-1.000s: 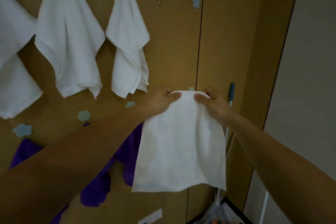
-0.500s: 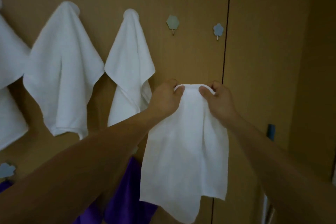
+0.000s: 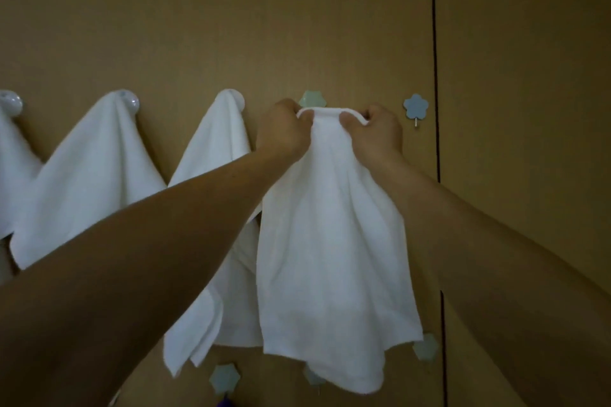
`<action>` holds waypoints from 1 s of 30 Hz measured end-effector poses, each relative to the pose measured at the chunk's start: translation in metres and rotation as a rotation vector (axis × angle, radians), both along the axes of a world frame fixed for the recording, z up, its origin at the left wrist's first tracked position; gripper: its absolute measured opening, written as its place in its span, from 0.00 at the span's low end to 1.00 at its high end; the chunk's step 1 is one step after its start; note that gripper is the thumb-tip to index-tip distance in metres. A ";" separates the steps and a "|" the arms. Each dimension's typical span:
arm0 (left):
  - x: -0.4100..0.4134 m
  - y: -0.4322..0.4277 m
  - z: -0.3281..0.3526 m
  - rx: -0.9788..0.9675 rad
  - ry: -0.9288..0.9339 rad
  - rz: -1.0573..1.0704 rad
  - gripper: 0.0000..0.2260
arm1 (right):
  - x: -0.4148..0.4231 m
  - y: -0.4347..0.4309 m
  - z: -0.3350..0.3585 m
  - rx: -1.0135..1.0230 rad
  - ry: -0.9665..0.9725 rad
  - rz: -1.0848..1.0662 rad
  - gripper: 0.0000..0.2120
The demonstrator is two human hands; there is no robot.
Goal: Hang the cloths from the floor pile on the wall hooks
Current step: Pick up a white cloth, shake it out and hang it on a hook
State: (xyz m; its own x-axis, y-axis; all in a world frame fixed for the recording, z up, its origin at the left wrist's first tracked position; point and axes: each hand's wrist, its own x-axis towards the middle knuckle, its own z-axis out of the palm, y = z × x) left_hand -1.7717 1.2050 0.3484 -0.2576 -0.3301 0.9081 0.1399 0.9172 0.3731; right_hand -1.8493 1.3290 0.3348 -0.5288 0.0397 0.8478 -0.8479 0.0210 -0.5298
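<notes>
1. a person's left hand and right hand each pinch the top edge of a white cloth, thumbs in front and fingers curled behind.
2. the bunched top edge sits just below a green flower hook on the brown wall; whether it has caught the hook cannot be told. the rest hangs loose between the forearms.
3. to the left, the nearest hung cloth, middle hung cloth and far-left hung cloth drape from round hooks in a row.
4. a blue flower hook, metal prong showing, sits just beside the right hand, near a dark vertical seam.
5. a low left hook and a low right hook show near the cloth's bottom edge.
</notes>
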 end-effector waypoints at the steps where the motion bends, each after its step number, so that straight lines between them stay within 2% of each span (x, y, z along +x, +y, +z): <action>1: -0.004 -0.007 0.009 0.000 0.003 0.037 0.13 | -0.004 -0.005 0.010 0.005 0.003 -0.005 0.12; 7: -0.020 -0.039 0.031 -0.039 -0.051 0.156 0.13 | -0.023 -0.030 0.043 0.111 -0.003 -0.089 0.10; 11: -0.024 -0.047 0.025 -0.158 -0.060 0.251 0.11 | -0.032 -0.037 0.047 0.138 -0.046 -0.129 0.11; 13: -0.025 -0.048 0.024 -0.153 -0.111 0.284 0.11 | -0.039 -0.033 0.046 0.150 -0.112 -0.089 0.11; 15: -0.023 -0.044 0.023 -0.073 -0.218 0.251 0.13 | -0.042 -0.027 0.043 0.134 -0.224 0.057 0.18; 17: -0.020 -0.038 0.023 0.136 -0.292 0.066 0.12 | -0.042 -0.024 0.038 0.137 -0.306 0.142 0.21; 20: -0.013 -0.028 0.019 0.425 -0.421 -0.162 0.09 | -0.038 -0.025 0.031 0.268 -0.338 0.087 0.16; 23: -0.010 -0.023 0.019 0.495 -0.496 -0.239 0.06 | -0.037 -0.022 0.025 0.401 -0.278 -0.074 0.15; 25: -0.009 -0.021 0.018 0.445 -0.527 -0.213 0.08 | -0.034 -0.021 0.019 0.444 -0.183 -0.280 0.14; 27: -0.010 -0.020 0.016 0.302 -0.554 -0.095 0.10 | -0.030 -0.022 0.011 0.423 -0.003 -0.513 0.14; 30: -0.010 -0.018 0.015 -0.118 -0.437 0.312 0.16 | -0.026 -0.025 -0.002 0.362 0.318 -0.581 0.10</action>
State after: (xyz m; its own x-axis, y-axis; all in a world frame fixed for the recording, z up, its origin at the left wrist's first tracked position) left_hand -1.7813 1.1874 0.3634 -0.5255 -0.3539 0.7737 -0.2906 0.9294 0.2277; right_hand -1.8758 1.3044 0.3329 -0.2350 -0.0728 0.9693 -0.7582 0.6377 -0.1360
